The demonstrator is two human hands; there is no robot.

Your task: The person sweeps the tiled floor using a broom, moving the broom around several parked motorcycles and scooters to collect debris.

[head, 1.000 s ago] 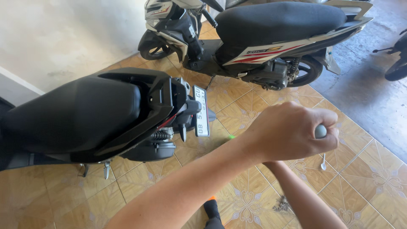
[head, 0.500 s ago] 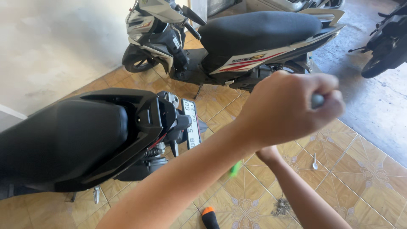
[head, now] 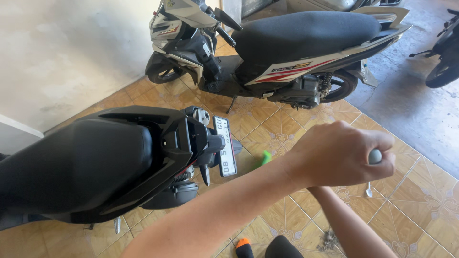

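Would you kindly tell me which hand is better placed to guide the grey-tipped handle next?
Probably the left hand: its fist is closed around the handle at the grey tip. The right forearm runs beneath it, its hand hidden.

left forearm enters from 7 o'clock at the bottom edge, runs bare and straight toward 2 o'clock, crossing the middle of the view. left hand [head: 337, 153] sits at 3 o'clock, curled into a tight fist, back of hand up, knuckles toward 2 o'clock, thumb side facing 3 o'clock. fist is wrapped around a slim rod, only its rounded grey end showing at the thumb side. right forearm rises from 5 o'clock at the bottom edge, angled toward 11 o'clock, passing beneath the left wrist. right hand hidden under the left fist; its fingers and grip cannot be made out. both arms bare, no sleeves visible.
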